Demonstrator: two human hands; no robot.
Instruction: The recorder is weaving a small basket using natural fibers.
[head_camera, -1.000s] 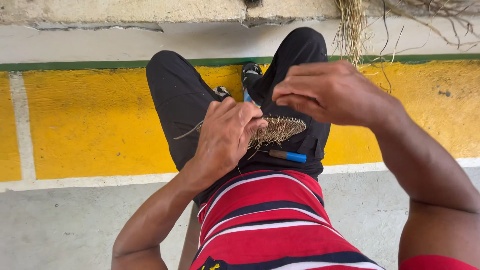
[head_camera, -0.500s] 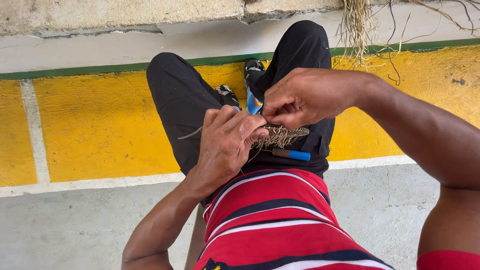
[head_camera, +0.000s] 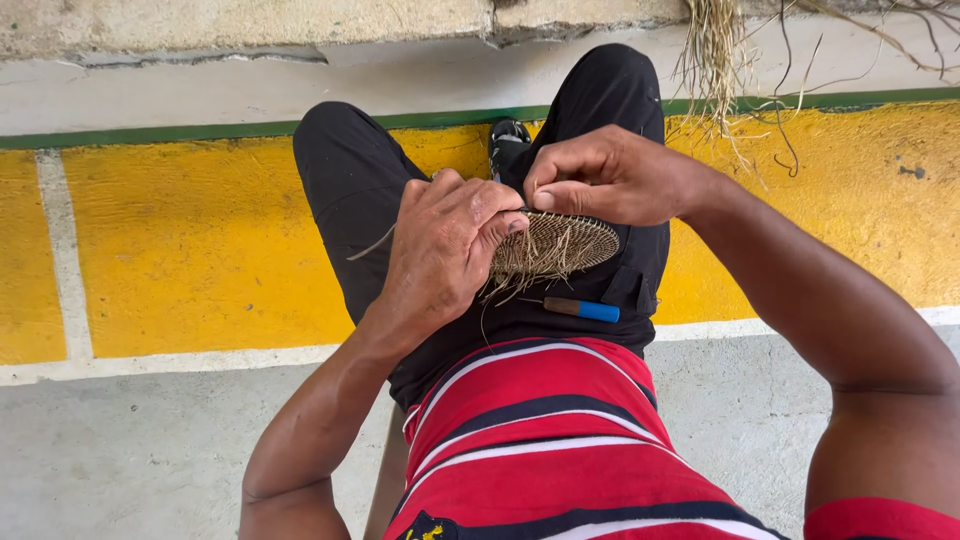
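A small round woven disc (head_camera: 565, 246) of tan fibre rests over my lap, loose strands sticking out of its near edge. My left hand (head_camera: 440, 250) grips the disc's left side, fingers curled over its rim. My right hand (head_camera: 600, 178) is closed above the disc's far edge, thumb and forefinger pinching a strand at the weave. A small tool with a blue handle (head_camera: 582, 310) lies on my black trousers just below the disc, untouched.
I sit with knees raised, in black trousers (head_camera: 350, 190) and a red striped shirt (head_camera: 530, 440). A dark shoe (head_camera: 508, 140) shows between the knees. Beyond is a yellow painted kerb (head_camera: 190, 240) with a green stripe, and dry fibre strands (head_camera: 715, 60) hang at top right.
My right hand has come down from above onto the disc's far edge and closed on a strand. My left hand has kept its hold on the disc.
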